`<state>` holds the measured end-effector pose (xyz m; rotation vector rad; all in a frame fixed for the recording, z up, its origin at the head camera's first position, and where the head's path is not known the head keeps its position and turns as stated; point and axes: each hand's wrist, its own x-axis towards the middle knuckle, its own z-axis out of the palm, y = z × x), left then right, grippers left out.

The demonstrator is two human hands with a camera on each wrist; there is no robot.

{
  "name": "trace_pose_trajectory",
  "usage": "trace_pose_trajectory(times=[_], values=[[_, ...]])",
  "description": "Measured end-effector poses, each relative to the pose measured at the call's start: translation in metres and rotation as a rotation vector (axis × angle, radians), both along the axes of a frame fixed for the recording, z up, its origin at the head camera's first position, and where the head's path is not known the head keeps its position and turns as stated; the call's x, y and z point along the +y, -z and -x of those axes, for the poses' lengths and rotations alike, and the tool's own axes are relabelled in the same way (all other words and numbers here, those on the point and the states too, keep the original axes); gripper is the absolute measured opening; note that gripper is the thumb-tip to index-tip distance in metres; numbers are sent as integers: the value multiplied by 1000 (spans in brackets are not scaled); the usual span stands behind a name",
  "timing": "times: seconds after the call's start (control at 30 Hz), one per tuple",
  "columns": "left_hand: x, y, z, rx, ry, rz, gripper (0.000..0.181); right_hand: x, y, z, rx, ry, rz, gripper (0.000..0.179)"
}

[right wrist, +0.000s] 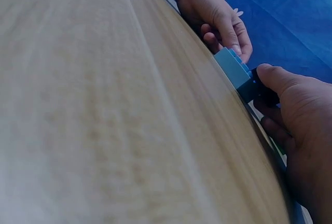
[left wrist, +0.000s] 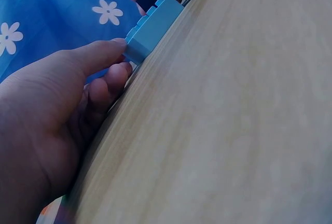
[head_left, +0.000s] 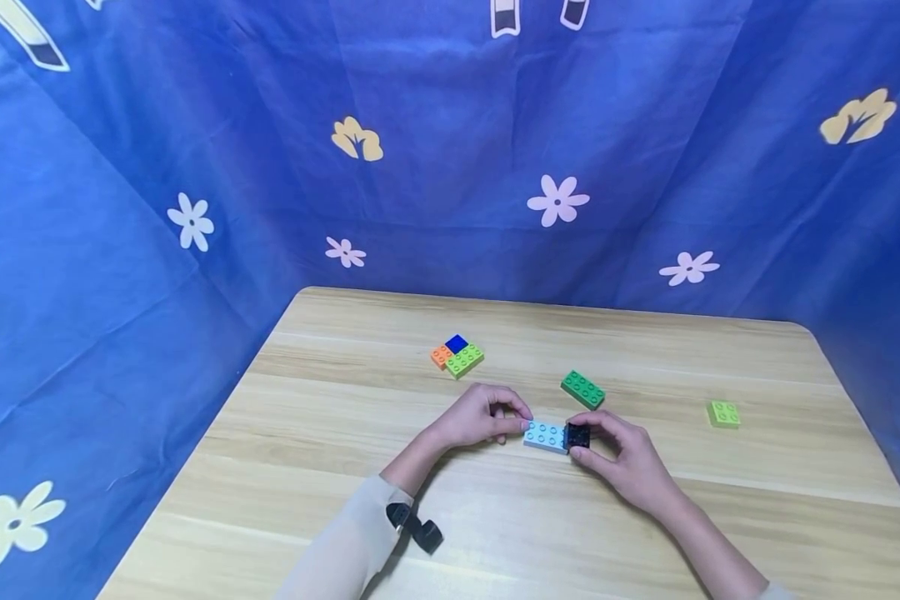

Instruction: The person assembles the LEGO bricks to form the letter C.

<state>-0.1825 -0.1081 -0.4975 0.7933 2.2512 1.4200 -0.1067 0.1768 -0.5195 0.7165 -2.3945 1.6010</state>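
A light blue toy building brick (head_left: 546, 436) lies on the table with its studs up. My left hand (head_left: 487, 414) holds its left end between thumb and index finger, as the left wrist view also shows with the brick's long side (left wrist: 155, 29). At the right end of that brick, my right hand (head_left: 630, 458) pinches a small black brick (head_left: 579, 436) between thumb and fingers. The black brick meets or overlaps the blue one's end; whether their studs are joined I cannot tell. In the right wrist view, my right hand (right wrist: 311, 125) partly hides the black brick.
Just behind the hands lies a dark green brick (head_left: 582, 390). Farther left, orange (head_left: 441, 356), dark blue (head_left: 457, 343) and lime green (head_left: 465, 361) bricks sit together. Another lime brick (head_left: 723, 414) is off to the right. A blue patterned cloth (head_left: 450, 208) hangs behind the wooden table (head_left: 330, 400).
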Motion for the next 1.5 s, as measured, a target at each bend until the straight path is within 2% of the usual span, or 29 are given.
trace_pose_trajectory(times=[0.43,0.9,1.13,1.5], values=[[1,-3,0,-6,-3,26,8,-4,-1,-1,5,14,2,44],[2,-2,0,9,0,-2,8,-8,-1,0,41,35,-30,44],[2,-1,0,1,-2,-10,7,-9,-1,1,31,47,-54,41],[2,-2,0,-23,-11,-3,7,-11,-1,2,81,45,-68,37]])
